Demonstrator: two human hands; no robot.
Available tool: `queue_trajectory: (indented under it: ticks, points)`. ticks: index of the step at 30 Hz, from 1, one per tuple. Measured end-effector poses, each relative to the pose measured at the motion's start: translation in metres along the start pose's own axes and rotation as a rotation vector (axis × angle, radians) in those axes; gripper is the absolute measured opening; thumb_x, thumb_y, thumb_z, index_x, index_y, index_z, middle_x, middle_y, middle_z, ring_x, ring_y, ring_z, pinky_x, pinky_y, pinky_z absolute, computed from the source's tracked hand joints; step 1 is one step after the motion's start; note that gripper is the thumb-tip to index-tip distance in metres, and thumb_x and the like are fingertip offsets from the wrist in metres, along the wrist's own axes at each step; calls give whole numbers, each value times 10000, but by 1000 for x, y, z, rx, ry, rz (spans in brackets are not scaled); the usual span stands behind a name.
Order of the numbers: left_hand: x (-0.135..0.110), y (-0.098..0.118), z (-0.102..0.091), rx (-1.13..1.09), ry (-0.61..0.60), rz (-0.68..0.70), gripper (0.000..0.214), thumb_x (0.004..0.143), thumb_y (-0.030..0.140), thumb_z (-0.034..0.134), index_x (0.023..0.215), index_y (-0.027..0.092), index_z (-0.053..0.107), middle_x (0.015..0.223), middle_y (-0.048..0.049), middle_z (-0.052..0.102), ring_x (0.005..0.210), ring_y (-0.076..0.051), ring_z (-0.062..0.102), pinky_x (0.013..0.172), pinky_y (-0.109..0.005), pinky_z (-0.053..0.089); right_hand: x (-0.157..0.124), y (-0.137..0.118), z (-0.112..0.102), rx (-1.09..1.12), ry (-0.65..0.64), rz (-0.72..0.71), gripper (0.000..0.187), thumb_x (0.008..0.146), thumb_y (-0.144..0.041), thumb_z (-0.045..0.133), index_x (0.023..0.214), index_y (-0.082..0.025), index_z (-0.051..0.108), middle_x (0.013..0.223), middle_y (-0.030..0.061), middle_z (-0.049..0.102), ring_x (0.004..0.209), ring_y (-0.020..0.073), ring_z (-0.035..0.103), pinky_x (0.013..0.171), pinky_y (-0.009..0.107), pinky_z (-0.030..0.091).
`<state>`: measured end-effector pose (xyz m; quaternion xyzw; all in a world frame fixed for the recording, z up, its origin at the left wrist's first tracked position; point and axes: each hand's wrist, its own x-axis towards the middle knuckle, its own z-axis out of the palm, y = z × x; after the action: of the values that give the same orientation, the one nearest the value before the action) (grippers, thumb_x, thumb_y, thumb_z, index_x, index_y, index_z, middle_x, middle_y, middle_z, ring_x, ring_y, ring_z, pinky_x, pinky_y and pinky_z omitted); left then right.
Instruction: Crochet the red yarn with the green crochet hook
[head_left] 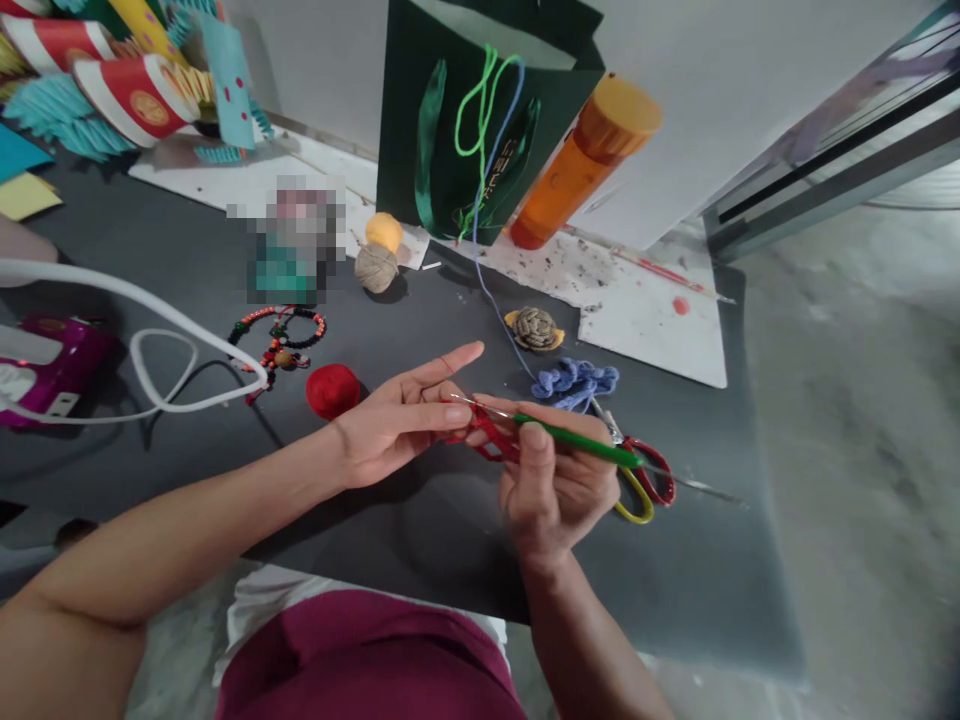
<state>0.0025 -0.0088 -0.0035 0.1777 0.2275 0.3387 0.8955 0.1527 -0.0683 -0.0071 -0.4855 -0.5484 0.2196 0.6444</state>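
Note:
My left hand (397, 425) pinches a small red cord piece (486, 438) between its fingertips, with the index finger stretched out. My right hand (555, 485) is shut around a green-handled steel crochet hook (577, 443), whose thin tip reaches the red piece. Under my right hand lie scissors (643, 480) with red and yellow handles, their blades partly hidden. A blue knotted cord piece (574, 384) sits just beyond my right fingers. A red yarn ball (333, 391) rests near my left hand.
A dark work mat (420, 530) holds a red-and-black beaded cord ornament (277, 340), a knotted tan turtle (534, 329) and a twine ball (376, 268). Behind stand a green gift bag (442, 130) and an orange bottle (585, 165). A white cord (150, 340) crosses the left.

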Motion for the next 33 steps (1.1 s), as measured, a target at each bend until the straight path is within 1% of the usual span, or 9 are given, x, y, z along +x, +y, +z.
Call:
queue_trajectory:
  ticks: [3, 5, 9, 13, 16, 20, 24, 28, 33]
  points:
    - [0, 0, -1, 26, 17, 11, 661, 731, 135, 893, 1354, 232, 694, 682, 82, 637, 661, -75, 574, 744, -275, 431, 1, 1, 2, 71, 75, 96, 143, 1036, -230, 535, 1096, -288, 652, 904, 37, 831, 630, 222, 788, 543, 370, 645]
    - [1, 1, -2, 33, 13, 20, 634, 730, 136, 892, 1328, 238, 711, 668, 86, 624, 650, -71, 564, 729, -268, 427, 4, 1, 2, 121, 89, 134, 114, 1046, -253, 518, 1073, -298, 620, 882, 37, 831, 615, 236, 784, 504, 375, 635]
    - [2, 0, -3, 55, 5, 28, 611, 724, 134, 897, 1299, 259, 731, 671, 82, 631, 660, -75, 581, 735, -264, 429, 8, 1, 1, 152, 42, 188, 88, 1057, -283, 510, 1051, -300, 597, 834, 26, 825, 560, 224, 760, 465, 358, 619]
    - [2, 1, -2, 63, 6, 39, 561, 712, 157, 913, 1237, 292, 769, 678, 76, 652, 669, -78, 602, 750, -260, 439, 5, 0, -2, 109, -4, 166, 77, 1055, -279, 523, 1071, -304, 595, 866, 21, 830, 551, 194, 755, 417, 300, 586]
    - [2, 3, -2, 55, 2, 52, 534, 711, 138, 910, 1207, 290, 784, 677, 75, 658, 632, -55, 565, 706, -232, 425, 4, -1, -2, 104, 14, 149, 77, 1049, -278, 537, 1075, -310, 602, 884, 25, 833, 571, 196, 763, 413, 297, 586]
    - [2, 5, -2, 76, 9, 75, 549, 716, 124, 899, 1225, 291, 778, 705, 63, 680, 647, -57, 569, 701, -224, 432, 6, -4, -1, 107, 42, 208, 68, 1047, -318, 532, 1039, -311, 599, 844, 27, 821, 547, 203, 746, 402, 312, 569]
    - [2, 5, -2, 96, -4, 90, 551, 715, 117, 898, 1216, 317, 783, 737, 57, 699, 663, -52, 580, 694, -211, 427, 6, -6, 0, 125, 56, 265, 59, 1044, -348, 535, 1032, -324, 588, 845, 8, 821, 492, 184, 713, 397, 308, 554]
    - [3, 5, -1, 111, -4, 95, 560, 715, 111, 891, 1225, 313, 779, 756, 53, 700, 692, -61, 591, 712, -215, 435, 8, -9, 1, 178, 69, 316, 49, 1033, -354, 562, 1012, -324, 595, 853, -3, 823, 531, 192, 731, 429, 321, 569]
    - [2, 5, -1, 116, 10, 98, 562, 715, 124, 889, 1238, 295, 773, 747, 54, 686, 687, -67, 576, 716, -222, 442, 10, -12, 0, 221, 57, 324, 84, 1026, -382, 588, 987, -309, 604, 818, -9, 818, 524, 180, 725, 391, 288, 535]
